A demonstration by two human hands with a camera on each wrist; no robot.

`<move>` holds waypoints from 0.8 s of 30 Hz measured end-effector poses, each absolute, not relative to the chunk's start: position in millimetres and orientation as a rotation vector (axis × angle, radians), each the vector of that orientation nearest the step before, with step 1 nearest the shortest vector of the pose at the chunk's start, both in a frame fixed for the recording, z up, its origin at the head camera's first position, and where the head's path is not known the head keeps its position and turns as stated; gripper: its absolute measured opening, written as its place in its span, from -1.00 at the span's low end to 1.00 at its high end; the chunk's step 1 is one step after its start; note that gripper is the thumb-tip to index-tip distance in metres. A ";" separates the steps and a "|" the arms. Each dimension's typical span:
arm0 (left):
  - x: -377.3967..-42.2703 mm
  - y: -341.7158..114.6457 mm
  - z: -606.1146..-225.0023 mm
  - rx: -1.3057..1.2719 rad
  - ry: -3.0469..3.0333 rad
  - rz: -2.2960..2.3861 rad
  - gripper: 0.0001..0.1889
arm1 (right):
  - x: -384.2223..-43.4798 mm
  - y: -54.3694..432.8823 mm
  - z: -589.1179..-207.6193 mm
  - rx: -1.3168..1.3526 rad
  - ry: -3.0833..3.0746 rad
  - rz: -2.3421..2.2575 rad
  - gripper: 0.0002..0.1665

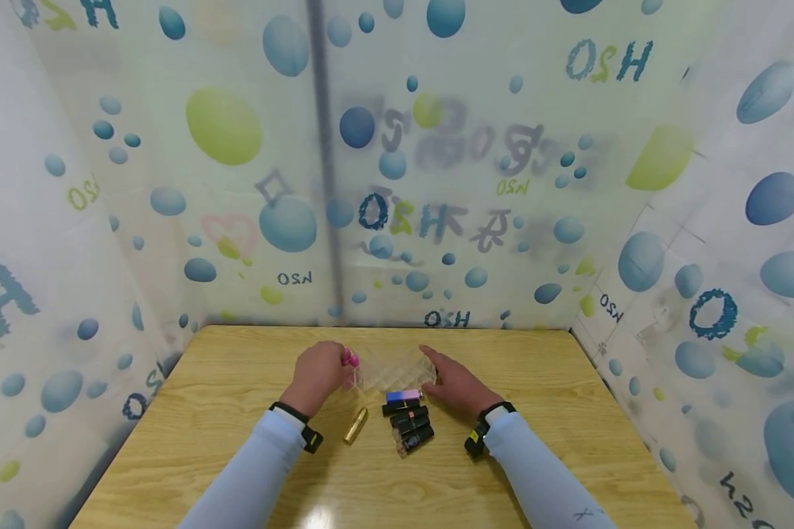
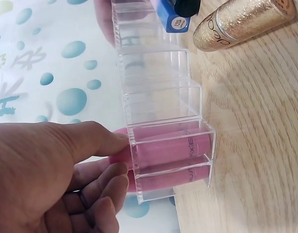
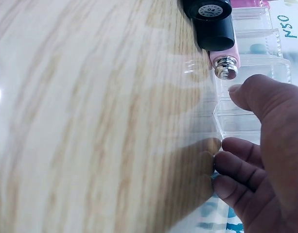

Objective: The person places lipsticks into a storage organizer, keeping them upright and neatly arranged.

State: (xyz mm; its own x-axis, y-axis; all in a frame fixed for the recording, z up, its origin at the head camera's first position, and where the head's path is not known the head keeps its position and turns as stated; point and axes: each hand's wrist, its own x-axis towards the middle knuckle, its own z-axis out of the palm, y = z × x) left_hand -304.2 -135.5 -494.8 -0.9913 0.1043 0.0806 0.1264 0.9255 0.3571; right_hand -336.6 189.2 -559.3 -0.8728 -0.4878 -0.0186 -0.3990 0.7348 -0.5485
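Observation:
A clear plastic lipstick organizer [image 1: 393, 373] with a row of slots lies across the table. Two pink lip gloss tubes [image 2: 170, 149] stand side by side in slots at its left end. With thumb and fingers my left hand [image 1: 319, 376] pinches the top of one pink tube, which sits inside its slot. My right hand [image 1: 459, 382] grips the organizer's other end, its thumb [image 3: 251, 94] over the slots and its fingers curled at the end wall. Just in front of the organizer lies a blue-to-pink lipstick [image 1: 403, 395].
Several black lipstick tubes [image 1: 410, 422] lie in a row nearer to me. A gold glitter lipstick [image 1: 355, 426] lies apart to their left. The wooden table [image 1: 536, 441] is bordered by patterned curtains [image 1: 397, 184] at the back and sides.

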 end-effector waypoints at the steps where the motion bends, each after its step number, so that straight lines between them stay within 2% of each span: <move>1: -304.1 -135.2 -494.3 -0.175 -3.028 -0.572 -0.65 | -336.8 189.2 -559.4 -0.715 2.774 -0.822 0.02; 9: -301.8 -135.0 -490.9 -0.155 -3.030 -0.637 -0.81 | -338.4 189.5 -560.3 -0.722 2.770 -0.841 0.01; 19: -282.1 -126.7 -473.0 -0.220 -2.971 -0.686 -0.82 | -337.4 188.8 -561.0 -0.716 2.764 -0.854 0.01; 24: -266.7 -117.7 -476.2 -0.285 -2.931 -0.547 -0.80 | -337.7 189.3 -561.1 -0.712 2.771 -0.840 0.01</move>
State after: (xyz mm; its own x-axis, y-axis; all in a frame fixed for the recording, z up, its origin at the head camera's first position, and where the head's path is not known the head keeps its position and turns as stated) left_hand -266.7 -117.7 -476.2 -0.9712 0.1587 0.1775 0.2121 0.9155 0.3418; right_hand -337.7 189.3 -561.1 -0.8740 -0.4858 -0.0147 -0.3959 0.7292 -0.5581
